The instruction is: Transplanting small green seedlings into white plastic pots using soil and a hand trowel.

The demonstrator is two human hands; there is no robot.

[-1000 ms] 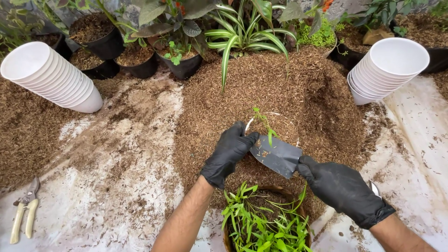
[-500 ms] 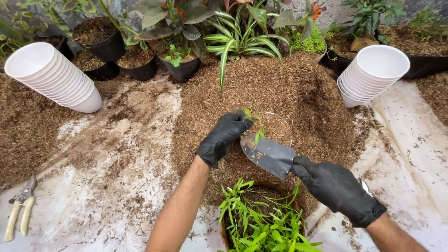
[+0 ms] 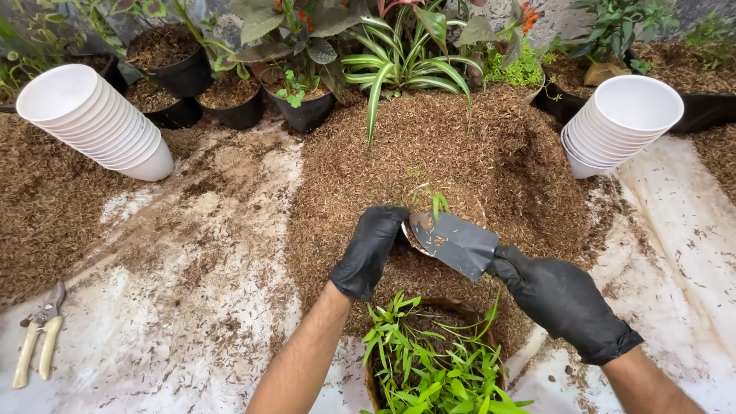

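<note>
Between hands: trowel in right grip, blade touching left hand.

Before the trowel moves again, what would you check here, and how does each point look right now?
1. Left hand on the small pot: ok, gloved fingers grip its rim.
2. Right hand holds the trowel: ok, closed round the handle end.
3. Trowel blade over the pot: ok, its tip lies at the rim, a few husk bits on it.
4. Seedling upright: ok, it stands just behind the blade.
5. Pot filled: cannot tell, blade and glove hide the inside.
6. Shears out of the way: ok, far off to the left.
</note>
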